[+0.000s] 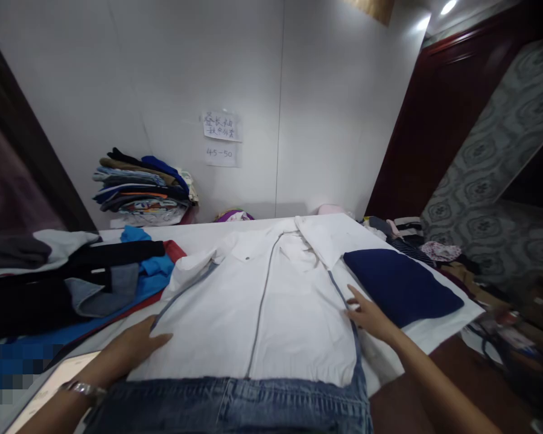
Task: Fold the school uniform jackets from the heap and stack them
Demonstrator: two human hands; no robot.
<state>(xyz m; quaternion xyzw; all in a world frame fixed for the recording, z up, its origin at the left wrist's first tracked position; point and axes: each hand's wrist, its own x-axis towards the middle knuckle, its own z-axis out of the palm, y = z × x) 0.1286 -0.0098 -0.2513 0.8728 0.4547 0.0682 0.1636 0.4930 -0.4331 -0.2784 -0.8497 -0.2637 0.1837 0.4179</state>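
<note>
A white zip-front jacket (217, 313) lies spread over the table, collar toward the far edge. Blue denim (181, 401) shows along its hem and lower right side; whether it belongs to the same garment I cannot tell. At the jacket's left edge rests my left hand (138, 343), thumb apart from the fingers, some fingertips hidden. My right hand (364, 310) touches the right edge with its visible fingers spread. To the right of the jacket, a folded navy garment (402, 286) lies on the table.
The white table (434, 337) meets a grey wall at the back. A tall stack of folded clothes (145, 187) stands at the back left. Loose black and blue garments (90, 283) are heaped at left; more clothes (438, 252) lie beyond the right edge. Handwritten paper signs (222, 126) hang on the wall.
</note>
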